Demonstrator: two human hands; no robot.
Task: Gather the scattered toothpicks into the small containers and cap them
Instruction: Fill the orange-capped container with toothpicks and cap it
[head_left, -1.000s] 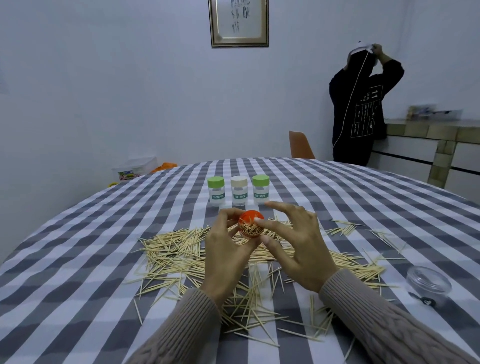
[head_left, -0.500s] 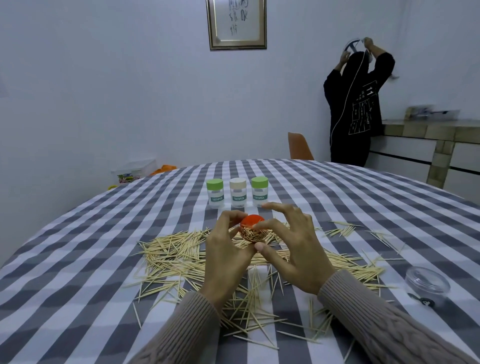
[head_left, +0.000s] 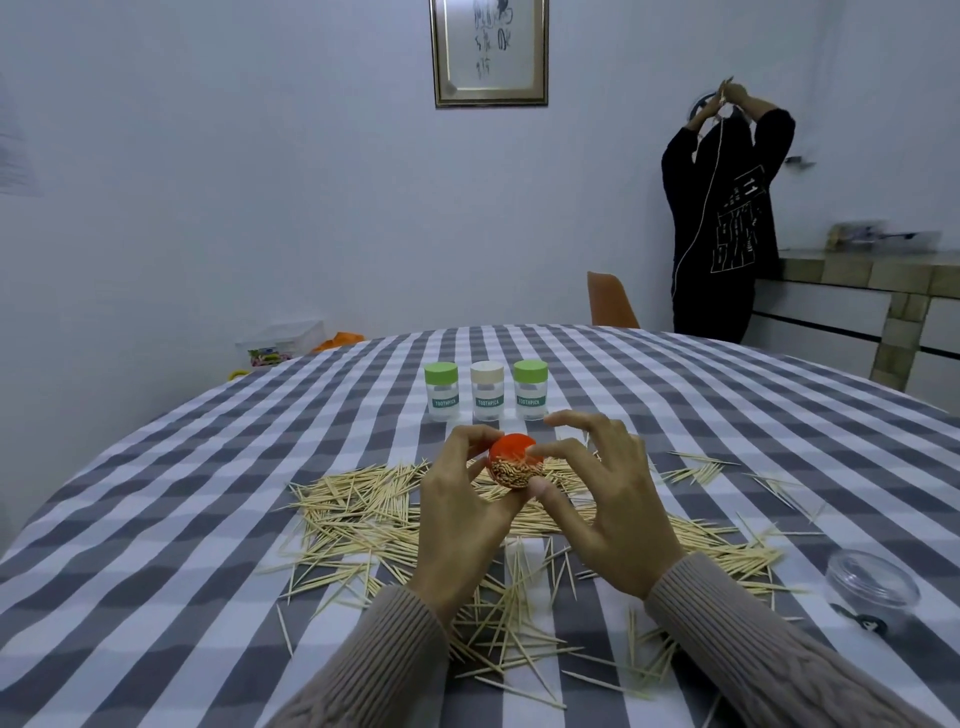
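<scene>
a: what's at the far left?

b: past the table edge, a clear plastic box (head_left: 280, 340) with something orange (head_left: 340, 340) beside it, against the wall. the table wears a grey and white checked cloth (head_left: 156, 519).

a: and moving in?

b: scattered toothpicks (head_left: 358, 499) spread across the cloth in a broad heap, running under both hands and off to the right. behind them, three small capped containers stand in a row: a green-capped one (head_left: 441, 391), a beige-capped one (head_left: 487, 389), then another green-capped one (head_left: 530, 388), each labelled "toothpick".

a: the hands?

b: the left hand (head_left: 457, 519) is curled round a small container with an orange cap (head_left: 516, 461), lifted above the heap and tilted toward the camera, so the packed toothpick ends show through its clear body. the right hand (head_left: 608, 504) pinches the same container from the other side, thumb low and forefinger on the cap, the other fingers arched loosely above.

a: further right?

b: more stray toothpicks, then a clear round lid-like piece (head_left: 871, 578) lying on the cloth near the right edge, with a small dark item (head_left: 866, 621) just in front of it. at the back, an orange chair (head_left: 610, 301), a person in black (head_left: 724, 218) with arms raised, and a framed picture (head_left: 489, 52) on the wall.
</scene>
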